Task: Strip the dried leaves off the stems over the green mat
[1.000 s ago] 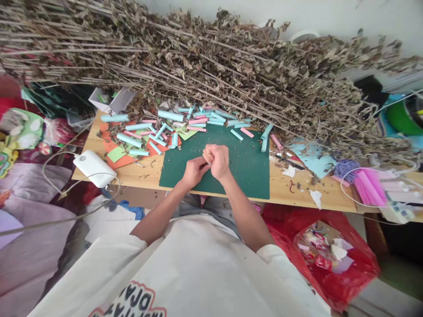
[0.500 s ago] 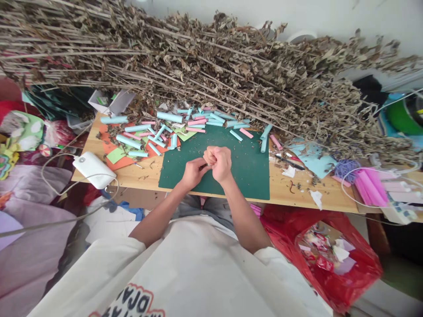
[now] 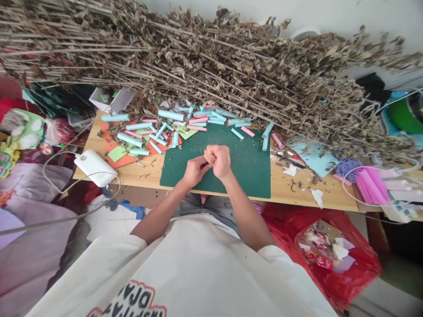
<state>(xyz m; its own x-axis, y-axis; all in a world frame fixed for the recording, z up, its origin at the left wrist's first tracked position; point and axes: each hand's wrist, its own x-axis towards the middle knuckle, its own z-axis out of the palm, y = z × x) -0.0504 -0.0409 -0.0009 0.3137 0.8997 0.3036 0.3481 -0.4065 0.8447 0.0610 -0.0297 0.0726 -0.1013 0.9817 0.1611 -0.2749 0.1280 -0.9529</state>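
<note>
In the head view, the right hand (image 3: 219,161) curls fist-like against the left hand (image 3: 194,172), its fingers bunched, probably for fine control; what they clamp, one can't tell. Beneath them, the green mat (image 3: 247,176); beyond, rolled tubes (image 3: 129,140), seemingly within reach.

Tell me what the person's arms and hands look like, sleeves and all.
The left hand and right hand are ungloved, with no watch or bracelet showing. The left sleeve and right sleeve are white, loose and short, part of a white shirt with dark, red-outlined lettering.
</note>
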